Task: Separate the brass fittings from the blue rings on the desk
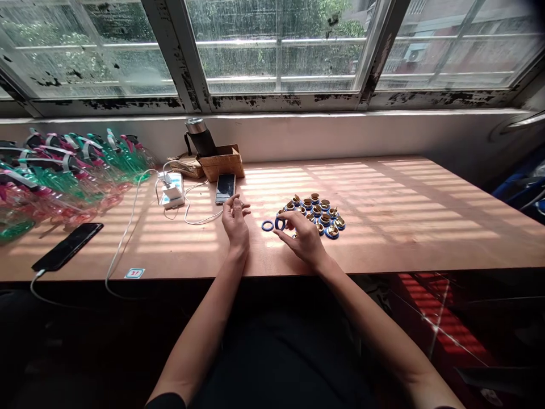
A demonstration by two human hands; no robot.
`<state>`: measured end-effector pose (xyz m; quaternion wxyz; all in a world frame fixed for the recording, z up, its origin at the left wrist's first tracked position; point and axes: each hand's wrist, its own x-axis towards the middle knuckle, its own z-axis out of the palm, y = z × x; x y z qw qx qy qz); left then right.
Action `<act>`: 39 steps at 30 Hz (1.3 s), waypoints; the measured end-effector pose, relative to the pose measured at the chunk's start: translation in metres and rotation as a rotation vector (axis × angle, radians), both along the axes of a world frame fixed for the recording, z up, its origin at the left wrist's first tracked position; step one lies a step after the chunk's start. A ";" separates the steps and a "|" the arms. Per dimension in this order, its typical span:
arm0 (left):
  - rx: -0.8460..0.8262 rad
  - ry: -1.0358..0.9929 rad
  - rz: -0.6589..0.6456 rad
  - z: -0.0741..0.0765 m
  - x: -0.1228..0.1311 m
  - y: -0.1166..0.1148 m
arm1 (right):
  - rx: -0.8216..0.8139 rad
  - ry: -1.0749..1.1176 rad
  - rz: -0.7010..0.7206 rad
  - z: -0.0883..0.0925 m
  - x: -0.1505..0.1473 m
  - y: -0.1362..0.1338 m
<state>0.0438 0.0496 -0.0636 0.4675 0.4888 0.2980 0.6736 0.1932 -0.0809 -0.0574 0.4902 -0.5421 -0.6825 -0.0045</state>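
Pinches blue ring [276, 224] with right hand [303, 236] near frame center; holds left hand [237, 225] loosely open, farther left.

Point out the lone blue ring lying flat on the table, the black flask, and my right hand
Lone blue ring [268, 230]: head view, on its near rim.
Black flask with silver lid [203, 141]: head view, on its dark body.
Right hand [305, 237]: head view, back of the hand.

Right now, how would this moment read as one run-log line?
right hand: pinching blue ring | left hand: loosely curled, no object visible | table: second ring, blue-and-gold pieces
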 end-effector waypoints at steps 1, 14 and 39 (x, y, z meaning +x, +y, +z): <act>-0.039 -0.027 -0.001 -0.002 0.000 0.002 | -0.025 -0.020 -0.004 0.001 0.000 0.002; -0.156 -0.145 0.046 -0.008 0.001 0.008 | -0.489 -0.521 -0.083 0.032 0.013 0.039; -0.269 -0.246 -0.241 -0.002 0.003 0.001 | -0.508 -0.397 -0.072 0.017 0.009 0.050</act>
